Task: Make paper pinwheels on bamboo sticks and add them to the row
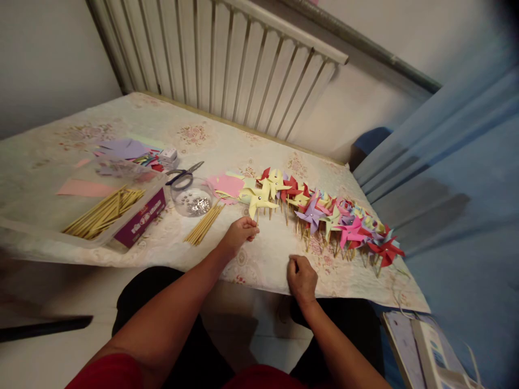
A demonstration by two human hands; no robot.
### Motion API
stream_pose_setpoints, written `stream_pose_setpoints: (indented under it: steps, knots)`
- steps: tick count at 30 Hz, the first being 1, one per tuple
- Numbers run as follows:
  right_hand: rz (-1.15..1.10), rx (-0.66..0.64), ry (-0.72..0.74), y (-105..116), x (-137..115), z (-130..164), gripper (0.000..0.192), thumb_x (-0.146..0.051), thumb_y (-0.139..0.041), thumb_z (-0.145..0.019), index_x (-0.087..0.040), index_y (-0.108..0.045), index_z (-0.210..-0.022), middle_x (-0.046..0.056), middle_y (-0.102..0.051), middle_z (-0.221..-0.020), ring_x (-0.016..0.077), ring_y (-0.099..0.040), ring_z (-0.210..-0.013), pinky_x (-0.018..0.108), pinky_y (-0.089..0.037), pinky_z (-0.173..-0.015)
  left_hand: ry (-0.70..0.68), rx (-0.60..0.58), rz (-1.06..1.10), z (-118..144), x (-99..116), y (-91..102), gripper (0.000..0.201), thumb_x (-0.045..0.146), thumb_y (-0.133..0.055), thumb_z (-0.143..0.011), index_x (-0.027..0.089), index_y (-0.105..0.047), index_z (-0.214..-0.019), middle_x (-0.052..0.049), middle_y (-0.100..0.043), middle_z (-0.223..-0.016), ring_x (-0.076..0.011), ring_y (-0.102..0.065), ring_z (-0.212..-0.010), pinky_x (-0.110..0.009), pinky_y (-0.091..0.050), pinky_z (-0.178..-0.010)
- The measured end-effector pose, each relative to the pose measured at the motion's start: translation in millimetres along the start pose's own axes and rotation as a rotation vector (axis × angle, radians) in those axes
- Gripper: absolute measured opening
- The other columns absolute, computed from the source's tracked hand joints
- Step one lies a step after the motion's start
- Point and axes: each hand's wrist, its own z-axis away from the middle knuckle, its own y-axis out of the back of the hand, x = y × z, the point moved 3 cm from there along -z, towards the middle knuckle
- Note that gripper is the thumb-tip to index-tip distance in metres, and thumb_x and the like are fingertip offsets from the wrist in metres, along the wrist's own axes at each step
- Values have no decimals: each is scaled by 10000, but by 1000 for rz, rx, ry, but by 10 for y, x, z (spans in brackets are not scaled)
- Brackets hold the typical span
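Observation:
My left hand (239,233) pinches the wooden stick of a yellow paper pinwheel (257,198), which lies at the left end of a row of coloured pinwheels (344,224) on the floral table cover (267,259). My right hand (300,276) rests near the table's front edge with its fingers curled in, and I see nothing in it. A small bundle of loose wooden sticks (204,222) lies just left of my left hand.
A clear round dish of silver pins (193,201) and scissors (184,174) sit behind the sticks. A clear box of sticks (105,209), pink paper (85,188) and purple paper (121,148) lie left. A white radiator (227,59) stands behind; blue fabric (454,178) hangs right.

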Motion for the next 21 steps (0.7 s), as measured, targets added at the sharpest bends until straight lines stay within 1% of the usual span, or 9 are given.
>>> stream_pose_setpoints:
  steps: [3, 4, 7, 9, 11, 14, 18, 21]
  knots:
    - [-179, -19, -114, -69, -123, -127, 244, -233, -458, -868, -166, -692, -866, 63, -695, -801, 180, -609, -707, 292, -452, -701, -4, -16, -13, -11, -45, -2, 277, 250, -743, -583, 165, -546, -758, 52, -545, -607, -73, -469, -520, -231, -354, -540]
    - [-246, -38, -146, -108, -184, -172, 239, -237, -466, -854, -168, -694, -847, 49, -686, -764, 172, -592, -672, 284, -446, -672, -2, -20, -18, -13, -61, -1, 276, 253, -743, -585, 165, -551, -763, 49, -550, -616, -76, -479, -526, -233, -361, -546]
    - [-434, -83, -232, -245, -401, -295, 204, -266, -506, -816, -178, -689, -799, -5, -615, -625, 147, -514, -570, 260, -409, -577, 11, -23, -29, -15, -97, 2, 283, 263, -746, -587, 165, -560, -776, 42, -563, -632, -85, -504, -539, -239, -378, -564]
    - [-572, -113, -313, -342, -541, -358, 160, -284, -549, -795, -184, -670, -763, -18, -600, -607, 138, -505, -557, 252, -403, -561, 15, -20, -36, -13, -99, 2, 278, 270, -744, -591, 164, -561, -772, 39, -566, -633, -87, -510, -544, -239, -377, -567]
    - [-740, -170, -426, -441, -656, -403, 145, -315, -576, -786, -189, -645, -768, -31, -594, -572, 127, -495, -498, 243, -390, -509, 16, -20, -33, -9, -86, -3, 263, 270, -737, -596, 164, -553, -752, 40, -565, -626, -85, -504, -539, -234, -367, -560]
    - [-948, -262, -540, -557, -781, -457, 184, -363, -619, -772, -184, -628, -815, -30, -609, -557, 115, -483, -441, 229, -360, -447, 18, -35, -26, -2, -60, -19, 230, 265, -708, -615, 168, -535, -731, 40, -564, -601, -82, -488, -521, -229, -342, -538]
    - [-1137, -315, -566, -632, -846, -505, 220, -380, -653, -765, -176, -627, -843, -27, -615, -545, 99, -479, -430, 211, -346, -446, 16, -27, -37, -5, -47, -35, 197, 267, -676, -634, 175, -518, -708, 46, -534, -550, -85, -479, -507, -229, -326, -526]
    - [-1203, -326, -564, -655, -858, -521, 218, -373, -667, -760, -172, -635, -837, -22, -628, -566, 90, -476, -429, 209, -346, -452, 14, -3, -13, -16, -55, -38, 203, 267, -677, -620, 176, -510, -690, 60, -502, -551, -76, -458, -492, -229, -333, -526]
